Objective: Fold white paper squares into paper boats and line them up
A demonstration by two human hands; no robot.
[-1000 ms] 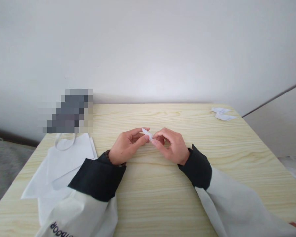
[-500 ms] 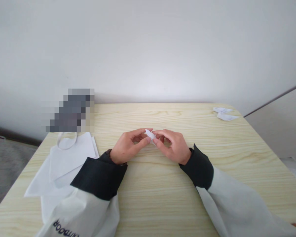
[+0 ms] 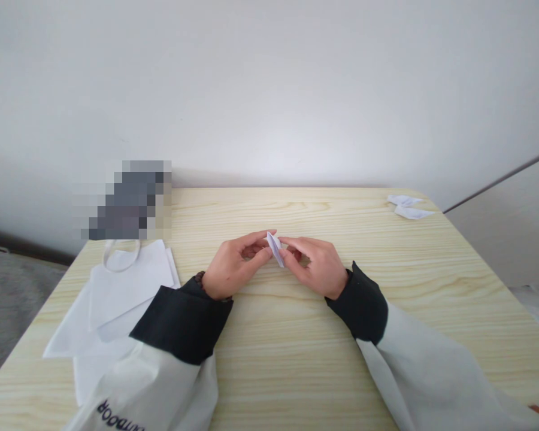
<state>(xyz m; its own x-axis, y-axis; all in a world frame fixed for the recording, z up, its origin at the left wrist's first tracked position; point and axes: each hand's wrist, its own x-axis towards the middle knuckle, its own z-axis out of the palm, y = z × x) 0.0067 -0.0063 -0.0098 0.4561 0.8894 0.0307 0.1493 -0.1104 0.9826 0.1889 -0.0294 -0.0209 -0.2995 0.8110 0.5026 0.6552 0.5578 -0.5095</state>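
White wall (image 3: 269, 90) fills the upper frame; wood-grain table (image 3: 287, 359) takes up most of the lower half, far edge at the wall. Grey floor (image 3: 13, 317) at lower left. Pale sleeves with black cuffs run in from the bottom; left sleeve (image 3: 157, 383) blocks part of the white sheets (image 3: 130, 287), which overlap at centre left. Pixelated dark object (image 3: 128, 203) sits just above them, identity unreadable. Left hand (image 3: 236, 266) and right hand (image 3: 317, 263), mid-frame, both curled, pinching the same piece between thumbs and fingers. Two folded papers (image 3: 413, 212) lie by the table's far corner, right of frame. White loop (image 3: 138, 254) overlaps the sheets' top edge. Small folded paper (image 3: 275, 248) is at frame centre, between the fingertips, tilted, a crease visible.
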